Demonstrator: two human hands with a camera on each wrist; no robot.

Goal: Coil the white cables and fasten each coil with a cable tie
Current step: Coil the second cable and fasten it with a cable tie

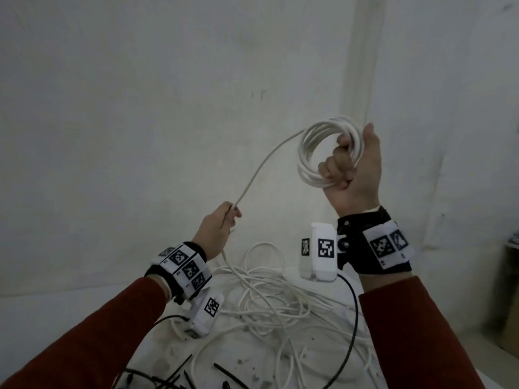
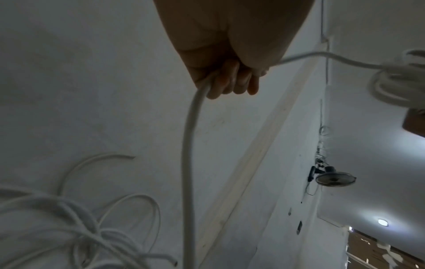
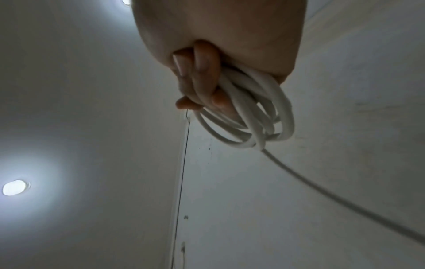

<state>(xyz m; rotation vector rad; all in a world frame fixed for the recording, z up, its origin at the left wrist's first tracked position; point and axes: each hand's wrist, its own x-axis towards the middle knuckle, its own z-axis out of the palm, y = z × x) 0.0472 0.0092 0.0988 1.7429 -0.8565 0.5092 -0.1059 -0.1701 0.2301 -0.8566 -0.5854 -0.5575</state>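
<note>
My right hand (image 1: 348, 167) is raised and grips a coil of white cable (image 1: 314, 153) of several loops; its fingers (image 3: 197, 80) curl round the bundle (image 3: 255, 112). From the coil a single white strand (image 1: 261, 167) runs down and left into my left hand (image 1: 222, 223), which is closed around it. In the left wrist view the strand (image 2: 189, 145) leaves the curled fingers (image 2: 230, 81) and drops toward a loose tangle of white cable (image 1: 269, 299) on the table. Black cable ties (image 1: 224, 372) lie near the table's front edge.
The white table (image 1: 247, 357) stands against a pale wall. Black camera leads (image 1: 352, 318) cross the tangle. A dark box (image 1: 508, 290) sits at the far right. A wall fan (image 2: 333, 178) shows in the left wrist view.
</note>
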